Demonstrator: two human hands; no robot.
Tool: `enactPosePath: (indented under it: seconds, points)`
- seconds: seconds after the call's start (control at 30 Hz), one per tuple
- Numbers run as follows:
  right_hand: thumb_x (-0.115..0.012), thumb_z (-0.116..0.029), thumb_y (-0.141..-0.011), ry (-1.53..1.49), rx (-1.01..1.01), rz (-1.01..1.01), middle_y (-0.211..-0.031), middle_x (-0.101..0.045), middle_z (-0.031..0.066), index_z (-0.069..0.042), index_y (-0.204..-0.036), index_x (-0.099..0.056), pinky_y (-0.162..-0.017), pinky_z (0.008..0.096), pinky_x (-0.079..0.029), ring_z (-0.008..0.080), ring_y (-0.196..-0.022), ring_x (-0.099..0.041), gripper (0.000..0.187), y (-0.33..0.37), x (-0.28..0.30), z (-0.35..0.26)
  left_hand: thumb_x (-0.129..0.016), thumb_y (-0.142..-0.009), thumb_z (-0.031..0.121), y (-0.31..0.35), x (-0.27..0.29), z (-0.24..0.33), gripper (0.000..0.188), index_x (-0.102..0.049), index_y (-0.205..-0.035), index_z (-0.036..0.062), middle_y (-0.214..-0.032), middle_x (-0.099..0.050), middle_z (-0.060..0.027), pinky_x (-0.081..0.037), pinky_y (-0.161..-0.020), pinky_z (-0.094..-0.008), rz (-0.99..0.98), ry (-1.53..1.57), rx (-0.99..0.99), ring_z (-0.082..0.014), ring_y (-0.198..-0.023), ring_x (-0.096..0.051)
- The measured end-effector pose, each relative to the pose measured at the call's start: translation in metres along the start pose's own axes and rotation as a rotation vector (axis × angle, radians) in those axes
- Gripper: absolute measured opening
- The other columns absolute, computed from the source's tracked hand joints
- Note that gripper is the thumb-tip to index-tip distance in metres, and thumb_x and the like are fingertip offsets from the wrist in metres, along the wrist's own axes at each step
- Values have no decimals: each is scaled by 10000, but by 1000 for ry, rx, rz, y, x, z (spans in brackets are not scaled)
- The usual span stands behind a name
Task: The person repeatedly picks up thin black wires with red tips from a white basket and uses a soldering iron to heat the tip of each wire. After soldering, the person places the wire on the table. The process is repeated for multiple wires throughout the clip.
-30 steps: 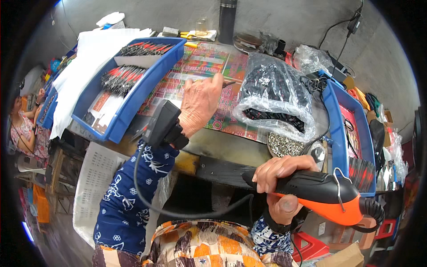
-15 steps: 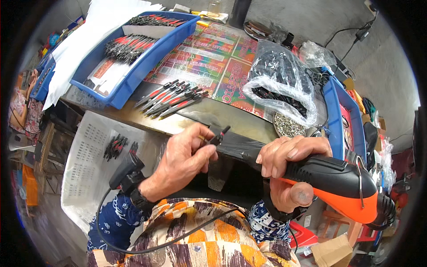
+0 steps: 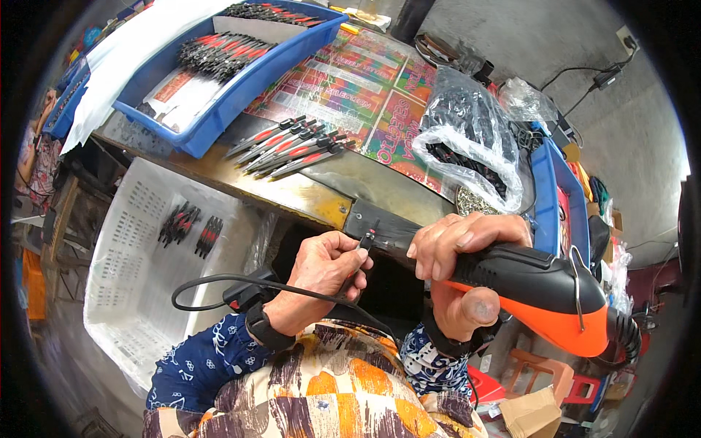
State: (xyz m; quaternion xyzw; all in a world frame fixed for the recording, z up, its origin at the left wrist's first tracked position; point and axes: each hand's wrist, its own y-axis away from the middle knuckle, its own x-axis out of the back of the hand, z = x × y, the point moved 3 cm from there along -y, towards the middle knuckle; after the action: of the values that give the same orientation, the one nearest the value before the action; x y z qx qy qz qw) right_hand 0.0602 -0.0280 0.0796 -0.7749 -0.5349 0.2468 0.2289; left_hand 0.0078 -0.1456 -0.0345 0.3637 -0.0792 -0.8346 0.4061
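My left hand (image 3: 330, 266) is closed in a pinch at the table's front edge. Between thumb and fingertips sits a small dark pen part (image 3: 367, 240) with a red spot, mostly covered by the fingers. It is in front of a black-covered strip (image 3: 385, 223) on the table edge. My right hand (image 3: 467, 270) wraps round a black and orange corded power tool (image 3: 544, 281) with a wire hanging loop, its front end hidden by my fingers. Beyond my left hand, several grey, black and red pens (image 3: 292, 148) lie side by side on the table.
A blue tray (image 3: 197, 142) of pens stands at the back left. Below it is a white basket (image 3: 120, 255) with small bundles of black-red parts. A clear bag (image 3: 467, 109) of black parts, a bowl of metal pieces (image 3: 467, 201) and another blue tray (image 3: 544, 175) are right.
My left hand has moved right and slightly down, bringing the small part to the black strip. The right hand and tool have shifted slightly left. The whole view has also shifted a little.
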Motion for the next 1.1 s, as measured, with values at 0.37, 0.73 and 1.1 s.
enactPosePath:
  seconds: [0.37, 0.73, 1.1]
  points:
    - [-654, -634, -701, -34, 39, -53, -579, -453, 32, -47, -927, -404, -496, 323, -459, 159, -456, -486, 677, -5, 2, 15, -584, -879, 76, 0, -1, -2, 90, -525, -912, 17, -778, -618, -73, -354, -413, -176, 13, -6, -38, -64, -532, -496]
    - [-666, -614, -709, -102, 66, -131, -580, -456, 29, -50, -901, -402, -475, 312, -460, 140, -441, -477, 652, -8, 1, 20, -586, -869, 71, 1, -2, -3, 85, -525, -892, 17, -754, -606, -60, -341, -413, -187, 33, -17, -53, -67, -516, -471]
    - [-650, -585, -741, -70, 38, -198, -589, -468, 27, -50, -902, -395, -441, 283, -446, 122, -426, -466, 614, -10, -3, 26, -595, -856, 69, 1, -4, -4, 78, -532, -857, 23, -702, -574, -36, -332, -403, -192, 59, 25, -68, -63, -499, -457]
